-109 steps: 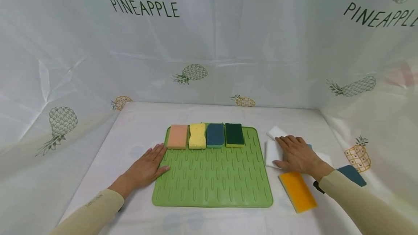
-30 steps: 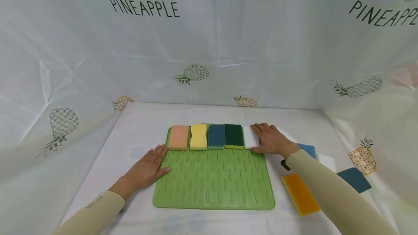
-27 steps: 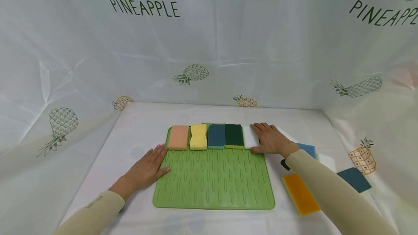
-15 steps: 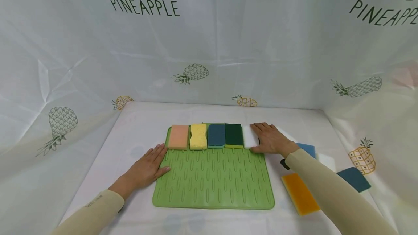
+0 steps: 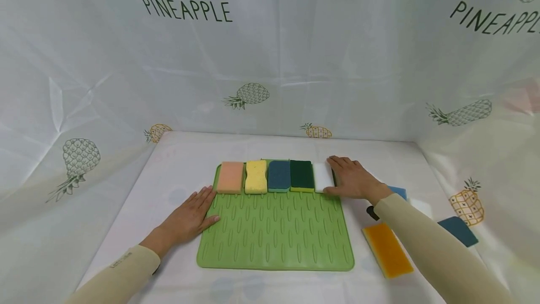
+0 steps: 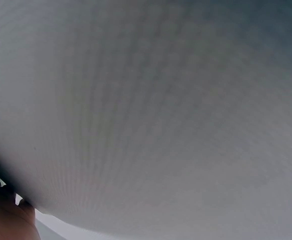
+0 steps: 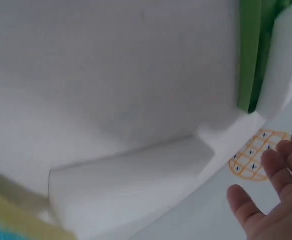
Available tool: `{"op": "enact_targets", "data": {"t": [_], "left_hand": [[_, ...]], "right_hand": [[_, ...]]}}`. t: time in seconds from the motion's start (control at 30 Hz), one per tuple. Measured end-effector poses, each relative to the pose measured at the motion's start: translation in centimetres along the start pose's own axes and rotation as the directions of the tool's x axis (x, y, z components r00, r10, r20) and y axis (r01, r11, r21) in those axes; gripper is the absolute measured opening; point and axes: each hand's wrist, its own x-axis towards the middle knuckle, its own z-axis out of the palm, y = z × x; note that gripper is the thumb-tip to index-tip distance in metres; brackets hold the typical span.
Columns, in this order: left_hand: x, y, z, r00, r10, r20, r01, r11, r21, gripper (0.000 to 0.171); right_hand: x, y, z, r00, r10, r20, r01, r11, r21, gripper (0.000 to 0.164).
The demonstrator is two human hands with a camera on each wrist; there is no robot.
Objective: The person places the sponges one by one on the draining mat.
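A row of sponges lies along the far edge of the green ridged mat (image 5: 274, 233): a pink sponge (image 5: 230, 177), a yellow wavy-sided sponge (image 5: 255, 177), a blue-topped scouring sponge (image 5: 279, 175), a dark green-topped scouring sponge (image 5: 301, 174) and a white sponge (image 5: 322, 177). My right hand (image 5: 352, 177) is just right of the white sponge, its fingers spread loosely with nothing gripped; the right wrist view shows these fingers (image 7: 246, 207) apart from it. Flat on the mat's left edge rests my left hand (image 5: 190, 217). The left wrist view is mostly filled by a blurred grey surface.
Right of the mat lie an orange sponge (image 5: 388, 250), a blue sponge (image 5: 398, 192), a white sponge (image 5: 421, 207) and a dark blue pad (image 5: 459, 231). Another white block (image 7: 130, 185) lies near the mat in the right wrist view. A pineapple-print curtain (image 5: 270, 50) stands behind.
The white sponge has gone from the pile on the right to the row's right end. In the last half second my right hand has let go and shifted slightly right. The left hand stays put.
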Motion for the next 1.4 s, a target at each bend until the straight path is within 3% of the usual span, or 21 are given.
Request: {"op": "enact_targets", "data": {"t": [0.23, 0.5, 0.8, 1.03, 1.27, 1.4], "left_hand": [[0.0, 0.1, -0.1, 1.000, -0.001, 0.007, 0.001, 1.000, 0.003, 0.083], [0.0, 0.0, 0.1, 1.000, -0.009, 0.017, 0.009, 1.000, -0.014, 0.084], [0.1, 0.0, 0.0, 0.999, -0.012, 0.036, 0.012, 1.000, 0.000, 0.085], [-0.1, -0.3, -0.5, 0.999, -0.010, 0.037, 0.010, 1.000, -0.002, 0.085], [-0.3, -0.7, -0.5, 1.000, 0.014, 0.026, -0.013, 1.000, -0.015, 0.084], [-0.2, -0.8, -0.3, 1.000, 0.018, 0.025, -0.018, 1.000, -0.017, 0.084]], "right_hand": [[-1.5, 2.4, -1.9, 0.983, -0.032, -0.182, 0.025, 0.999, -0.039, 0.080], [-3.3, 4.8, -2.8, 0.951, -0.049, -0.306, 0.014, 0.993, -0.114, 0.071], [-5.0, 6.0, -2.5, 0.944, -0.080, -0.319, 0.021, 0.982, -0.185, 0.068], [-5.9, 7.5, -2.2, 0.926, -0.143, -0.350, 0.053, 0.965, -0.256, 0.068], [-7.1, 8.5, -2.1, 0.931, -0.218, -0.292, 0.108, 0.930, -0.350, 0.074], [-7.7, 8.9, -1.8, 0.947, -0.216, -0.237, 0.116, 0.919, -0.376, 0.075]]}}
